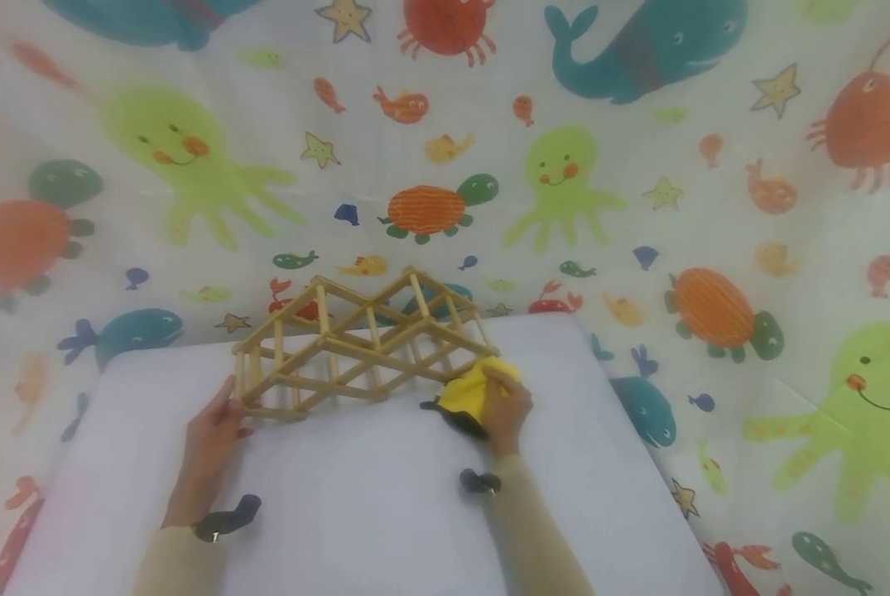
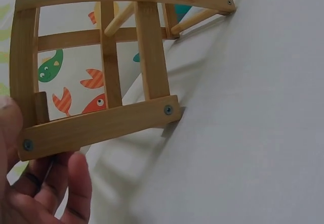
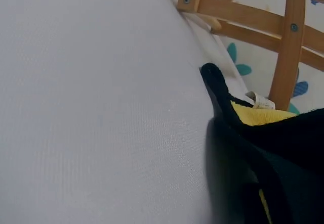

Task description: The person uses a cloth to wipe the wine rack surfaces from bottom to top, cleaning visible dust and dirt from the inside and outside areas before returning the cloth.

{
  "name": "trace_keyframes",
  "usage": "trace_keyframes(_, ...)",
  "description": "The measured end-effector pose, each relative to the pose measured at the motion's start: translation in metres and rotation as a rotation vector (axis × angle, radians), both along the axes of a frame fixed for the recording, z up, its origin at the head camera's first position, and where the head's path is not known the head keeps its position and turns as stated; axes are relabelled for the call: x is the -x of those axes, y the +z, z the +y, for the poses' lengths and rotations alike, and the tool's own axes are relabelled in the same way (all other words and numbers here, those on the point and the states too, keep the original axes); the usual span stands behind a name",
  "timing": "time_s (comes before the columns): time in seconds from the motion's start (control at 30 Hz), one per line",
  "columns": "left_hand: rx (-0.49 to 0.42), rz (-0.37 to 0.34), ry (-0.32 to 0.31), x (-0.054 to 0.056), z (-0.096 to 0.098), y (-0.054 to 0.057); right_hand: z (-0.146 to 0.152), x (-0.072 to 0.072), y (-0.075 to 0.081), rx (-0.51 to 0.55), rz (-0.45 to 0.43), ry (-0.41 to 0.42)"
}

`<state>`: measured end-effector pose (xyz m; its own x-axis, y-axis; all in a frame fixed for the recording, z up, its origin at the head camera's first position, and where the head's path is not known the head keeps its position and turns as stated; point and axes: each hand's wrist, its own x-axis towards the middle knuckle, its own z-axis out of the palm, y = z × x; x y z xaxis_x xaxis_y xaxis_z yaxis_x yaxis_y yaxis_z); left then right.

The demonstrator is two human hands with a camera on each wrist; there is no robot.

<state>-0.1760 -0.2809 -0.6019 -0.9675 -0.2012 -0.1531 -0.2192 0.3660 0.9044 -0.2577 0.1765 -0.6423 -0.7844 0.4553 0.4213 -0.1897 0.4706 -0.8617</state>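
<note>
A wooden lattice rack (image 1: 325,342), its slats joined with dowels and metal pins, stands stretched out along the back of the table. My left hand (image 1: 214,434) holds its left end; in the left wrist view the fingers (image 2: 78,183) curl under the lowest slat (image 2: 101,128) and the thumb lies at the side post. At the rack's right end, my right hand (image 1: 506,410) grips a yellow cloth (image 1: 465,396) with black edging against the lower slats. The right wrist view shows the cloth's black edge (image 3: 215,82) and a small white tag; the right hand is hidden there.
A white-covered table (image 1: 370,513) lies under the rack. Right behind its back edge hangs a curtain (image 1: 623,182) printed with sea animals, which also runs down both sides. Each wrist carries a black band device (image 1: 228,517).
</note>
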Motion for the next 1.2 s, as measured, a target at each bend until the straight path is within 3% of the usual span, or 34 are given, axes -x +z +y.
trace_keyframes(0.07, 0.02, 0.005, 0.016, -0.001, 0.001, 0.001, -0.002, 0.0, 0.005, 0.033, -0.008, 0.023)
trace_keyframes(0.17, 0.048, 0.015, 0.035, 0.0, 0.003, 0.001, -0.004, 0.002, 0.008, 0.035, -0.092, 0.081)
trace_keyframes(0.33, 0.097, 0.018, 0.047, 0.001, 0.007, 0.001, -0.004, 0.003, 0.003, -0.117, -0.217, 0.174)
trace_keyframes(0.4, 0.121, 0.017, 0.055, 0.002, 0.009, 0.002, -0.004, 0.002, 0.002, -0.144, -0.202, 0.168)
trace_keyframes(0.53, 0.139, 0.015, 0.065, 0.004, 0.011, 0.004, -0.003, -0.004, 0.004, -0.045, -0.065, 0.056)
trace_keyframes(0.63, 0.137, 0.008, 0.074, 0.005, 0.012, 0.005, -0.005, -0.007, 0.009, 0.031, 0.02, 0.022)
trace_keyframes(0.73, 0.141, -0.006, 0.083, 0.005, 0.013, 0.006, -0.008, -0.006, 0.012, 0.032, -0.018, 0.06)
trace_keyframes(0.9, 0.13, -0.013, 0.103, 0.003, 0.014, 0.005, -0.016, -0.003, 0.007, -0.09, -0.215, 0.142)
trace_keyframes(1.0, 0.097, -0.004, 0.127, 0.003, 0.016, 0.002, -0.019, -0.005, 0.005, -0.126, -0.27, 0.188)
trace_keyframes(1.1, 0.064, 0.005, 0.132, 0.003, 0.017, -0.001, -0.023, -0.015, 0.011, -0.07, -0.232, 0.263)
trace_keyframes(1.2, 0.051, 0.001, 0.132, 0.002, 0.018, -0.005, -0.033, -0.029, 0.017, 0.023, -0.126, 0.332)
